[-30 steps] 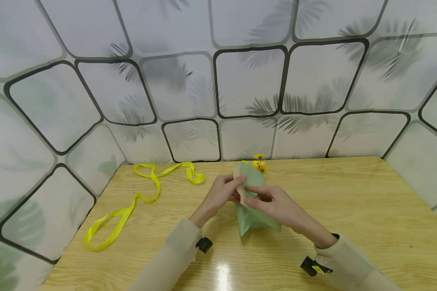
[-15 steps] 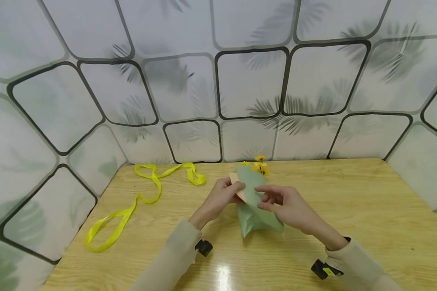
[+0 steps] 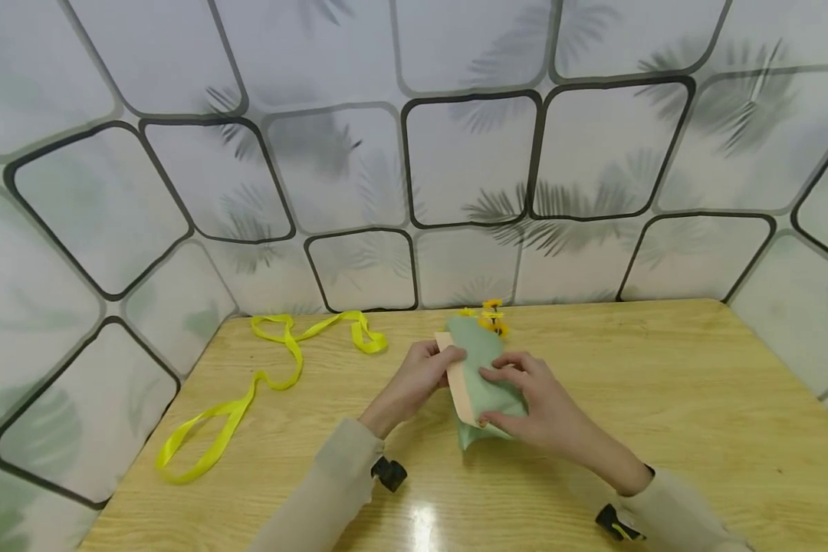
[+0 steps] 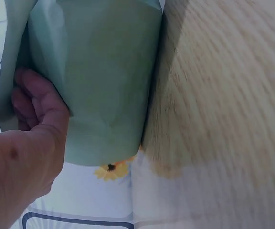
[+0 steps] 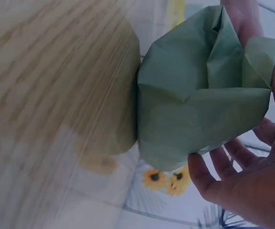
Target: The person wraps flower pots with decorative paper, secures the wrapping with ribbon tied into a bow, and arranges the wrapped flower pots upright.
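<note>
A sheet of sage-green wrapping paper point(image 3: 479, 345) is folded into a bundle on the table, with a pale peach strip point(image 3: 462, 395) turned up along its left edge. My left hand point(image 3: 421, 376) pinches that edge, thumb on top and fingers tucked under the flap in the left wrist view. On the other side, my right hand point(image 3: 541, 399) grips the paper, its thumb at the strip's near corner and its fingers bent over the top. Yellow flowers point(image 3: 491, 320) show past the bundle's far end. What lies inside the paper is hidden.
A long yellow ribbon point(image 3: 241, 405) lies in loose curves on the left of the wooden table point(image 3: 662, 429). Behind the table's far edge rises a patterned fabric wall point(image 3: 359, 176). A small black device point(image 3: 389, 473) sits at the left wrist.
My right hand first drew off the flap to the right, then came back onto the paper with fingers spread wider. More of the peach strip shows now. My left hand stays at the edge.
</note>
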The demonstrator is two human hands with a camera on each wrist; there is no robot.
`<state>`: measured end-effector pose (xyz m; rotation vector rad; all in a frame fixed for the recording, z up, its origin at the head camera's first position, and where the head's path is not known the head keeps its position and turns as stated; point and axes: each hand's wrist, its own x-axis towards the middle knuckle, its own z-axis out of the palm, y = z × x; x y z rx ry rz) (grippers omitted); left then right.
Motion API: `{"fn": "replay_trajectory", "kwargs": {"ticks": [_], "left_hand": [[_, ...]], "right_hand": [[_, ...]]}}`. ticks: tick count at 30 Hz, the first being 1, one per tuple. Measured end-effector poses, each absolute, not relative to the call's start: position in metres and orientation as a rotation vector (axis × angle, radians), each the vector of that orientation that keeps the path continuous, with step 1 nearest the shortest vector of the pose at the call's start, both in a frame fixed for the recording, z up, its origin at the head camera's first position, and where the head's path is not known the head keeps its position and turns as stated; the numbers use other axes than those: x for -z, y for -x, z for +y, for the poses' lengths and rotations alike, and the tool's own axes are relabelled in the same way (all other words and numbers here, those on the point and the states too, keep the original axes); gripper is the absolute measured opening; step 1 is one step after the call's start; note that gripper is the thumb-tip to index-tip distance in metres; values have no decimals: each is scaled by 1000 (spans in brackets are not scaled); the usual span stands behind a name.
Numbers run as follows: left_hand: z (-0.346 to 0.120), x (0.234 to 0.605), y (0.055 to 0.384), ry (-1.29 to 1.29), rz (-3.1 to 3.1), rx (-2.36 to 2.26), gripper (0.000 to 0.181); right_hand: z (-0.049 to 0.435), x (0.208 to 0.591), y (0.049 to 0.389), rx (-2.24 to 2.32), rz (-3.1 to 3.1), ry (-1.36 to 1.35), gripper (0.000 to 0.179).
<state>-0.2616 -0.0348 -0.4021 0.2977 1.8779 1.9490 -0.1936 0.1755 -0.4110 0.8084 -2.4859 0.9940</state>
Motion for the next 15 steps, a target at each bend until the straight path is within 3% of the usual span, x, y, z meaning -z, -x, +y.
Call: {"fn": "replay_trajectory", "kwargs": {"ticks": [9,15], "left_hand": [[-43,398,255,-307,2270,-1640,36],[-47,402,250,-353,2069,-1636,40]], "right_hand": [[167,413,188,-842,-2443,-781,47],[169,412,185,-857,-2491,-756,48]]}}
